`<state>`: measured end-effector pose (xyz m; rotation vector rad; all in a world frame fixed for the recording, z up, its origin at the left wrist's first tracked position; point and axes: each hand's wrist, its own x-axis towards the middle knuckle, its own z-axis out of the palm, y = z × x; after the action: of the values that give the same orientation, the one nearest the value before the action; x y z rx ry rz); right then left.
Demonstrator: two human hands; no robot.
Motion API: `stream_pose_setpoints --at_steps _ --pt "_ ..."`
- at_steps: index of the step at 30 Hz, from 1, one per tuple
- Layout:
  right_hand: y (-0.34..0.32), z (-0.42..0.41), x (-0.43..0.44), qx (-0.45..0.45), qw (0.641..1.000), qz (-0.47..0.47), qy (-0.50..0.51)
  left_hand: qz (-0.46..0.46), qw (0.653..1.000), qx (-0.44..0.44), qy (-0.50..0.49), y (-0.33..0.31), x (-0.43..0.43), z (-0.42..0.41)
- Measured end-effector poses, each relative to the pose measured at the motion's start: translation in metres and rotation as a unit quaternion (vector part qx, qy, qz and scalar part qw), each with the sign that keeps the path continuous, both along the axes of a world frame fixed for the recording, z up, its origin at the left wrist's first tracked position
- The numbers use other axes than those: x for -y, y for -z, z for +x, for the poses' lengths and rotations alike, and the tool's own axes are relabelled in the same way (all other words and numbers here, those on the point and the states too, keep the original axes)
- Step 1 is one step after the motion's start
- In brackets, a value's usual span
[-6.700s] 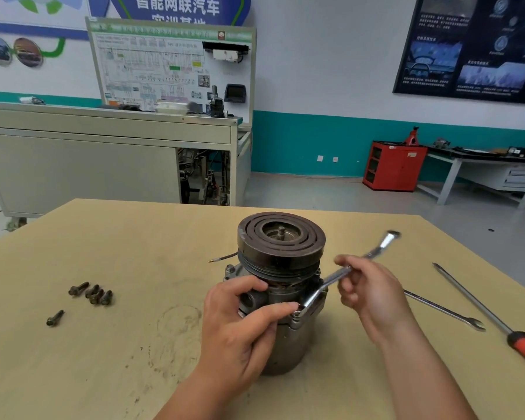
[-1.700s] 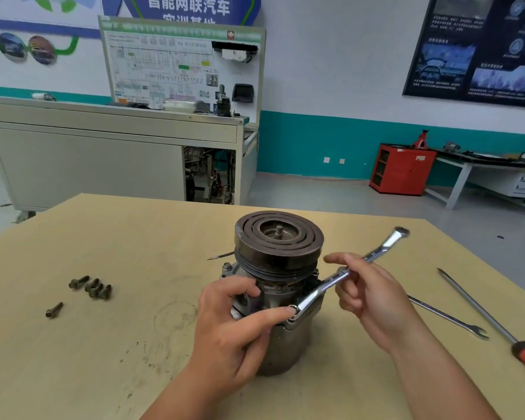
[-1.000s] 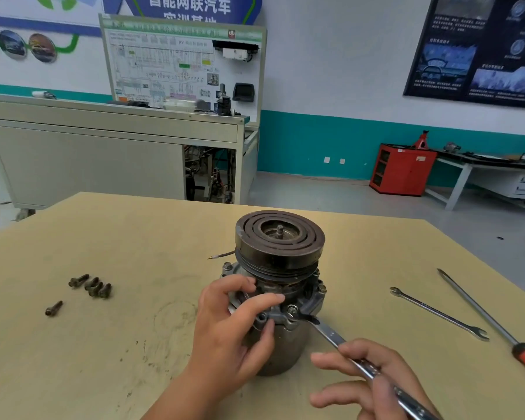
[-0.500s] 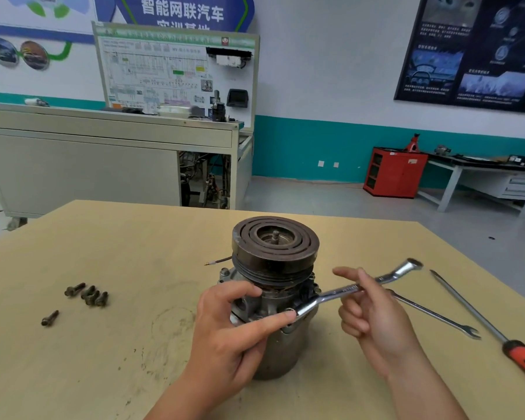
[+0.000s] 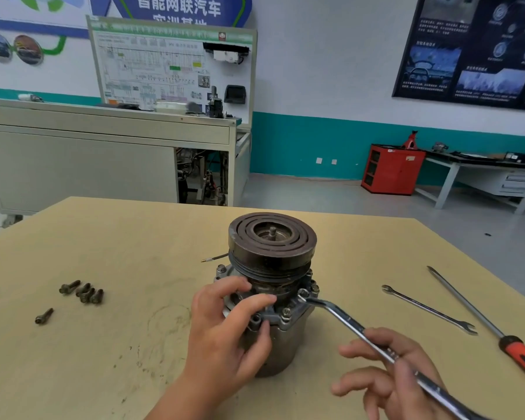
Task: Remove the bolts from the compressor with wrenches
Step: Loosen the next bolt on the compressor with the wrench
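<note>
— Main item, location?
— Grey metal cylindrical compressor (image 5: 270, 328), dark grooved pulley on top. Upright on tan wooden table (image 5: 134, 253), centre, towards near edge.
— Hands?
— At upper flange: left hand (image 5: 225, 328), fingers curled over the rim, gripping. To the right, lower: right hand (image 5: 391, 377), closed loosely round shaft of silver combination wrench (image 5: 346, 324). Far end of wrench set on flange's right side, among seated flange bolts (image 5: 285, 312).
— Loose stock?
— Dark loose bolts, well left of compressor: cluster of four (image 5: 84, 291), touching; one single bolt (image 5: 44, 315), nearer and apart.
— Right side?
— Slim silver open-ended wrench (image 5: 428, 309), flat, apart from both hands. Beyond it, long screwdriver with red-and-black handle (image 5: 479, 318), roughly parallel.
</note>
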<state>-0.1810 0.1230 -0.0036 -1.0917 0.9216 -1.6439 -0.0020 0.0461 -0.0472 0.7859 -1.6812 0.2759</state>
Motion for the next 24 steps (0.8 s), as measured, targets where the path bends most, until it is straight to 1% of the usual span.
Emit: stream_pose_setpoints --at_steps 5,8,9,10,13,14,16,17,19,21,23,24 --pt "0.005 0.013 -0.012 -0.049 0.999 0.005 0.006 0.009 1.0 0.009 -0.012 -0.001 0.0 0.0" --pt "0.006 0.007 -0.015 -0.041 0.996 0.025 -0.08 0.008 1.0 0.021 -0.013 -0.001 -0.001 0.001" --pt "0.008 0.005 -0.015 -0.043 0.994 0.043 -0.094 0.004 1.0 0.025 -0.013 -0.001 -0.001 0.001" --pt "0.007 0.004 -0.014 -0.038 0.994 0.05 -0.092 0.0 0.999 0.028 -0.015 -0.001 0.0 0.0" --pt "0.001 0.002 -0.004 -0.064 0.996 0.013 -0.066 -0.007 0.999 0.033 -0.021 0.0 0.001 0.0" --pt "0.0 0.0 0.003 -0.051 0.997 0.009 -0.056 -0.01 0.999 0.032 -0.018 0.0 0.002 0.001" --pt "0.0 -0.007 0.019 0.029 0.999 0.026 -0.024 -0.016 0.999 0.028 -0.009 0.0 0.002 0.001" --pt "0.004 -0.014 0.029 0.049 0.998 0.034 -0.023 -0.016 1.0 0.026 -0.004 0.0 0.002 0.001" --pt "0.016 -0.025 0.047 0.034 0.998 0.039 -0.042 -0.017 0.999 0.026 0.003 -0.001 0.001 0.001" --pt "0.016 -0.025 0.066 0.05 0.996 0.06 -0.045 -0.02 0.999 0.028 0.009 -0.002 0.001 0.002" --pt "0.009 -0.019 0.079 0.119 0.987 0.079 -0.067 -0.019 0.999 0.029 0.007 -0.002 0.002 0.002" --pt "0.004 -0.019 0.082 0.171 0.979 0.081 -0.076 -0.018 0.999 0.026 0.004 -0.001 0.002 0.002"
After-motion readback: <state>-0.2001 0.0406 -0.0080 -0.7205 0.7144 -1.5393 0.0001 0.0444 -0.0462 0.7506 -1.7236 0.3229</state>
